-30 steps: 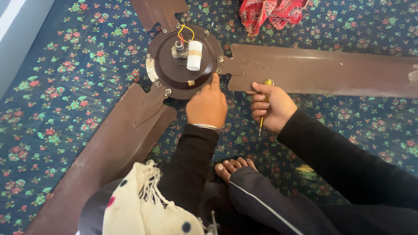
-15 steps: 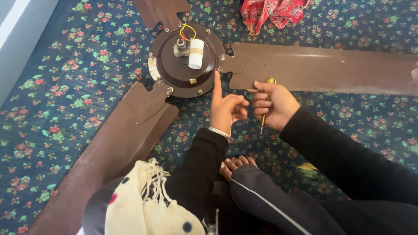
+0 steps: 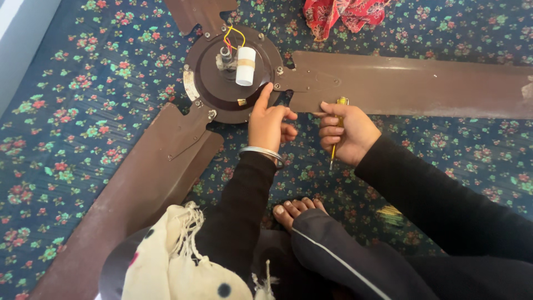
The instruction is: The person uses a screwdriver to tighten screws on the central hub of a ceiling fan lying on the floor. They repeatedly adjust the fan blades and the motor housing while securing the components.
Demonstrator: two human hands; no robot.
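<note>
My finger on the fan motor

My left hand (image 3: 268,123), index finger out, touches the brown motor housing (image 3: 222,89) rim; my right hand (image 3: 347,133) beside it grips a screwdriver (image 3: 336,133). Earlier my left palm lay flatter.

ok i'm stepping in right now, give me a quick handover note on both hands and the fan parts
Left hand: empty, index finger stretched out and touching the rim of the brown fan motor hub.
Right hand: closed around a yellow-handled screwdriver, tip pointing down, held beside the right blade, not on any screw.
Things: the fan lies on the flowered carpet; a white capacitor with yellow and red wires sits on the hub.
Done: nothing can be told as loosened.
Left: the blades, including the lower-left blade, look attached, with screws showing at their brackets.
</note>
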